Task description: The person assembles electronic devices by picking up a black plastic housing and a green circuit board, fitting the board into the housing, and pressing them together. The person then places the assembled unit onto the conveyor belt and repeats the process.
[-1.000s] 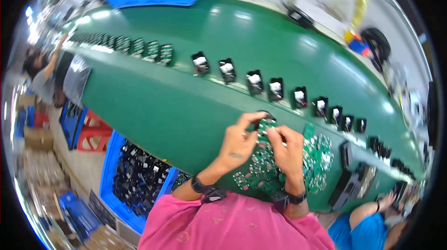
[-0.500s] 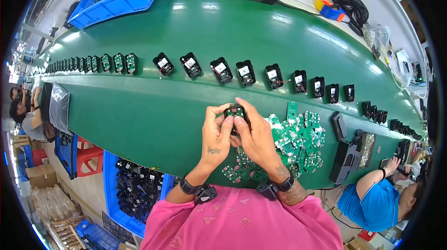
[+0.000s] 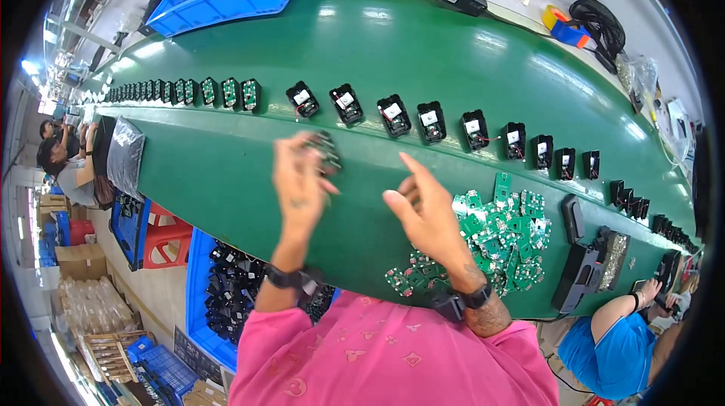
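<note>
My left hand (image 3: pixel 297 183), smeared by motion, grips a small black plastic housing with a green circuit board (image 3: pixel 326 153) in it, raised over the green bench (image 3: pixel 226 172). To its right my right hand (image 3: pixel 429 213) is empty, thumb and index finger apart. Beside that hand lies a loose heap of green circuit boards (image 3: pixel 502 236). Beyond both hands runs a spaced row of open black housings (image 3: pixel 431 122) with white parts and thin wires inside. Farther left, housings fitted with green boards (image 3: pixel 229 93) stand close together in line.
A blue bin (image 3: pixel 234 2) of black parts stands at the back left; another blue bin (image 3: pixel 198 308) sits below the bench edge. A black device (image 3: pixel 578 274) lies right of the boards. A person in blue (image 3: pixel 612 349) is at the right; others sit far left.
My hands have parted: the left carries the housing leftward and the right has let go of it. The whole view has shifted, so the bench appears farther right.
</note>
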The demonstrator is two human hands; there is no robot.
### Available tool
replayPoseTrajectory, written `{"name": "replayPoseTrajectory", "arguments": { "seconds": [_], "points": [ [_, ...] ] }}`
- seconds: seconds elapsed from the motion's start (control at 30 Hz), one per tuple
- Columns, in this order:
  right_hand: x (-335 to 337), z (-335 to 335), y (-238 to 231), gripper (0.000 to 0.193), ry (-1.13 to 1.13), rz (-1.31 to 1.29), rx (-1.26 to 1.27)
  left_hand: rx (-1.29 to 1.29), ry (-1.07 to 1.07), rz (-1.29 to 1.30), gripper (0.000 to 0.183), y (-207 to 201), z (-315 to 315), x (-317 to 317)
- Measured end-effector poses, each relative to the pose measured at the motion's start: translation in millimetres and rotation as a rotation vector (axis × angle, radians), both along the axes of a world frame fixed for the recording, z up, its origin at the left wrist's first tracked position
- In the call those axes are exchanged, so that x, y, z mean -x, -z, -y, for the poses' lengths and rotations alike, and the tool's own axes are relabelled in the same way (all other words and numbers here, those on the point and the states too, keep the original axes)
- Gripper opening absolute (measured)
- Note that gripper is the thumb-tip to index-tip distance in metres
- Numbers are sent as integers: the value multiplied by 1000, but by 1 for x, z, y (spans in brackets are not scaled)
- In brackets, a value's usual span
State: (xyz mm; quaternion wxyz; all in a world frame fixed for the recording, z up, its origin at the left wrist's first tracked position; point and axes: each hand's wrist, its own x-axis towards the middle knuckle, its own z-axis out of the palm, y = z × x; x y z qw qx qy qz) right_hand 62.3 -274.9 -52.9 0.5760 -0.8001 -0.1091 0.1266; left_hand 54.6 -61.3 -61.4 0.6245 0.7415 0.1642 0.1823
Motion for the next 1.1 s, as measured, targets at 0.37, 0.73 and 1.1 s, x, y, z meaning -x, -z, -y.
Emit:
{"name": "replayPoseTrajectory", "arguments": {
  "seconds": [0.37, 0.73, 1.1],
  "points": [
    [9, 92, 7, 25, 264, 389, 386, -409, -97, -59, 32, 48, -149, -110],
    [34, 76, -6, 49, -282, 379, 724, -1039, 282, 127, 80, 39, -139, -79],
    [32, 72, 9, 26, -229, 437, 650, -766, 25, -80, 62, 27, -71, -78]
  ]
}}
